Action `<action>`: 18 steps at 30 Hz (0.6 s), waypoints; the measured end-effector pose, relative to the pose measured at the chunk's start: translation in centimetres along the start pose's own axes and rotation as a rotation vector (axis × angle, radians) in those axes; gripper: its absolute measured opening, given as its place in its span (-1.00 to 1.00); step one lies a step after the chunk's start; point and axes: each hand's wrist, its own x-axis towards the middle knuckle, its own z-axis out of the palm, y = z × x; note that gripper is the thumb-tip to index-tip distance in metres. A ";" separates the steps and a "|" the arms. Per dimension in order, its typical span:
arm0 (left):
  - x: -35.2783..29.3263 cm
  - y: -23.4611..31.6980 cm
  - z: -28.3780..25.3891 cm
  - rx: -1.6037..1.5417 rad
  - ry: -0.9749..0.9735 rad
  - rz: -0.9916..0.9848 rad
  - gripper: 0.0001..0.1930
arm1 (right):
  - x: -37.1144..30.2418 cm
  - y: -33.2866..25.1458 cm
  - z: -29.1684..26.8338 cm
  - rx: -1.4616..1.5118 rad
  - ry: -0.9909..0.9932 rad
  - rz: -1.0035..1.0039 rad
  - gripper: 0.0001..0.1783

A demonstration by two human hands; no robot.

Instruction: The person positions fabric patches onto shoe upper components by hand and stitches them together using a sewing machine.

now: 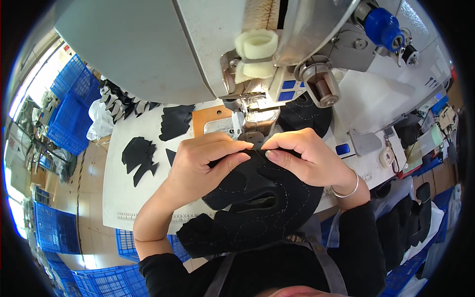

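Head | black fabric piece (257, 198) pinched under left hand (208, 161) and right hand (307, 156)

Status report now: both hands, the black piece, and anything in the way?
Left hand and right hand both pinch black stitched fabric piece. Its edge sits at sewing machine foot. Nothing blocks.

Head view, as I see it from my remote station. Both arms wear black sleeves pushed back, leaving the forearms bare. The right wrist carries a thin silver bangle (346, 190), just above the sleeve cuff. A grey apron strap (324, 260) runs down over the black top, below the bangle. The left hand (203, 161) and right hand (307, 156) are ungloved.
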 end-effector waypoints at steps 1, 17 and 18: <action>0.0 0.0 -0.1 -0.002 -0.007 -0.004 -0.79 | 0.0 0.0 0.1 0.010 0.007 -0.007 -0.80; -0.3 -0.3 -0.6 0.109 0.037 -0.114 -0.81 | 0.6 0.3 0.6 0.036 0.082 0.082 -0.84; 0.4 -0.5 -1.2 0.027 -0.064 -0.213 -0.80 | 0.8 0.6 0.7 0.045 0.139 0.024 -0.83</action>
